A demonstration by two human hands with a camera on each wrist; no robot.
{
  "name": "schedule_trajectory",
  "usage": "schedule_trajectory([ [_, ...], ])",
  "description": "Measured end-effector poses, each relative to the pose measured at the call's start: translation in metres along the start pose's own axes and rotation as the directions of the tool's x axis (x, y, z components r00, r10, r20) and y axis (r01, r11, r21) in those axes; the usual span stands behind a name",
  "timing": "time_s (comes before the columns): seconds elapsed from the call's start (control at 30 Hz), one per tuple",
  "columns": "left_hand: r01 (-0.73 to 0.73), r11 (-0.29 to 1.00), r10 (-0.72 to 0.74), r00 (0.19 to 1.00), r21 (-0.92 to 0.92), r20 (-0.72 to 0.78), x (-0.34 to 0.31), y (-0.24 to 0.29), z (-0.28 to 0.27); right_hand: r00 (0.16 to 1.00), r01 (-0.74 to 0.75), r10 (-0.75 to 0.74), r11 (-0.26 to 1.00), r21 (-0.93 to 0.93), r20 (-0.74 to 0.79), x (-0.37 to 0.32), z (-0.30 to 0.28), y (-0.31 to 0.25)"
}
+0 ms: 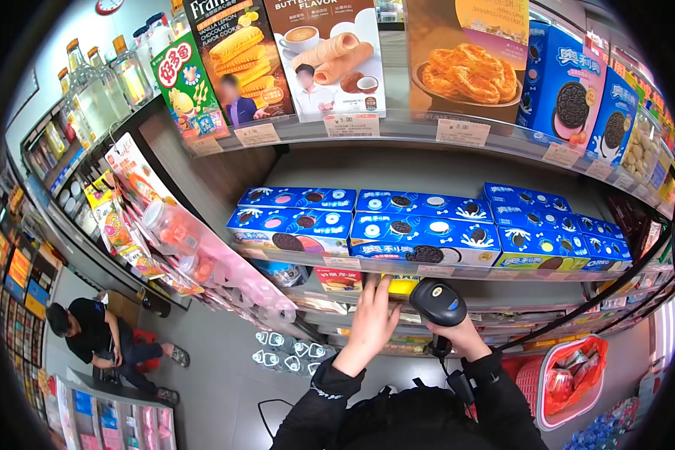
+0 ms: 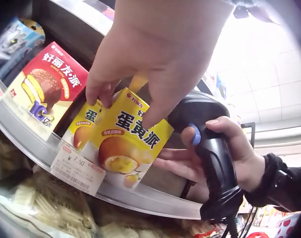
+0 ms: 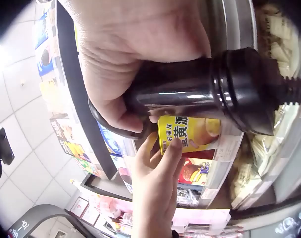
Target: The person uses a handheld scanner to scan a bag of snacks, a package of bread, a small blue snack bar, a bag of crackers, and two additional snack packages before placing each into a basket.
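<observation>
My left hand (image 1: 375, 319) (image 2: 155, 54) reaches onto the lower shelf and pinches the top of a yellow box (image 2: 130, 141) (image 3: 190, 133) between thumb and fingers. The box stands tilted at the shelf's front edge, above a price tag (image 2: 77, 166). Another yellow box (image 2: 84, 124) is partly hidden behind it. To its left is a red and cream box (image 2: 46, 89). My right hand (image 1: 461, 336) (image 3: 140, 54) grips a black handheld scanner (image 1: 438, 301) (image 2: 215, 153) by its handle, close to the yellow box's right side.
Blue cookie boxes (image 1: 420, 238) line the shelf above, with larger boxes (image 1: 330, 60) higher up. Hanging snack packs (image 1: 139, 225) are at the left. A pink basket (image 1: 532, 386) stands at lower right, bottles (image 1: 289, 352) on the floor. A person (image 1: 97, 337) sits at far left.
</observation>
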State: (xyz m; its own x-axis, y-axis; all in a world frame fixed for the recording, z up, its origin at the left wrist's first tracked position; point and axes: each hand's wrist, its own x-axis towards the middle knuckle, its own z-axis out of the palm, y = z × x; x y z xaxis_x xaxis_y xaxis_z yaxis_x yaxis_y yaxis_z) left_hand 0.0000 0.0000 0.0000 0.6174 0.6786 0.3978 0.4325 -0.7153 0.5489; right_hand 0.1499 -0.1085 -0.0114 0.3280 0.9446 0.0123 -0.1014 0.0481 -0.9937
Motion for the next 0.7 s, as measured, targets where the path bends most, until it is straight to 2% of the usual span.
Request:
schedule_trajectory([
  [0.07,-0.026,0.990,0.020,0.999,-0.140,-0.048,-0.006,0.003,-0.001,0.998,-0.058,0.060,0.996,0.061,-0.023,-0.001,0.000,-0.004],
  [0.2,-0.026,0.996,0.022,0.998,-0.084,-0.057,-0.007,-0.002,-0.004,0.997,-0.083,0.082,0.993,0.088,0.013,0.012,0.006,0.000],
  [0.3,-0.015,0.993,0.009,0.999,-0.115,-0.054,-0.007,-0.003,-0.007,0.990,-0.129,0.124,0.990,0.064,0.074,0.018,0.009,-0.007],
  [0.37,0.045,0.990,-0.050,0.998,-0.134,-0.035,-0.006,-0.003,-0.009,0.990,-0.118,0.108,0.986,0.115,0.090,0.023,0.013,-0.003],
  [0.5,0.040,0.990,-0.044,0.999,-0.136,-0.022,-0.005,-0.004,-0.010,0.984,-0.137,0.114,0.975,0.174,0.136,0.027,0.012,0.001],
  [0.57,0.015,0.997,-0.020,0.997,-0.077,-0.075,-0.012,0.001,-0.012,0.985,-0.136,0.114,0.976,0.169,0.133,0.020,0.007,-0.001],
  [0.63,-0.006,0.993,-0.002,0.997,-0.119,-0.072,-0.022,0.002,-0.015,0.987,-0.130,0.112,0.978,0.165,0.112,0.008,-0.002,-0.004],
  [0.7,-0.010,0.983,-0.008,0.995,-0.181,-0.100,-0.035,0.006,-0.016,0.989,-0.027,0.044,0.993,-0.118,0.140,-0.008,-0.015,-0.010],
])
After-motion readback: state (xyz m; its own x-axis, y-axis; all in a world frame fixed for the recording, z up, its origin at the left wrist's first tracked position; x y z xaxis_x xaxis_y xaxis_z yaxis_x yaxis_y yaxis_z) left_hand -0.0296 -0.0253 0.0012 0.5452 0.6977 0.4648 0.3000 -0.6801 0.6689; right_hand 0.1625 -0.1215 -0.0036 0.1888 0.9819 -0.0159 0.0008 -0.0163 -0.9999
